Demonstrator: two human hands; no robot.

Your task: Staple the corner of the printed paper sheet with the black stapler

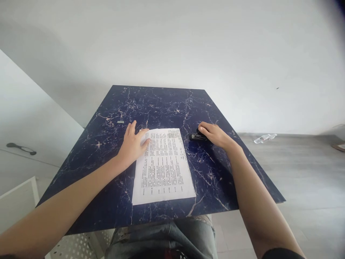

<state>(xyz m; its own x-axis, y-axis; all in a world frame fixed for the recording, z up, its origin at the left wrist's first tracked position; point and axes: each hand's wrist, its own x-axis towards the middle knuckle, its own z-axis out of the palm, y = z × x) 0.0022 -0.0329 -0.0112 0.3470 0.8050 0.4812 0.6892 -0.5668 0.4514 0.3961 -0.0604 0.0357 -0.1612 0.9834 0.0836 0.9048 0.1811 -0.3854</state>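
A printed sheet of paper [164, 165] lies on the dark blue marbled table [151, 100], its text running sideways. My left hand [133, 144] rests at the paper's upper left edge, with its fingers spread and the thumb over the print. To the right of the paper, my right hand [214, 133] is closed around a black stapler [194, 137]. The stapler's front end points left toward the sheet, apart from it; its rear is hidden under my hand. Whether more sheets lie beneath the top one, I cannot tell.
A small grey strip, perhaps staples [120, 122], lies on the table left of the paper. Behind stands a white wall [172, 43]. On the floor at right is a clear plastic item [265, 138]. A white cabinet with a dark handle [21, 148] stands at left.
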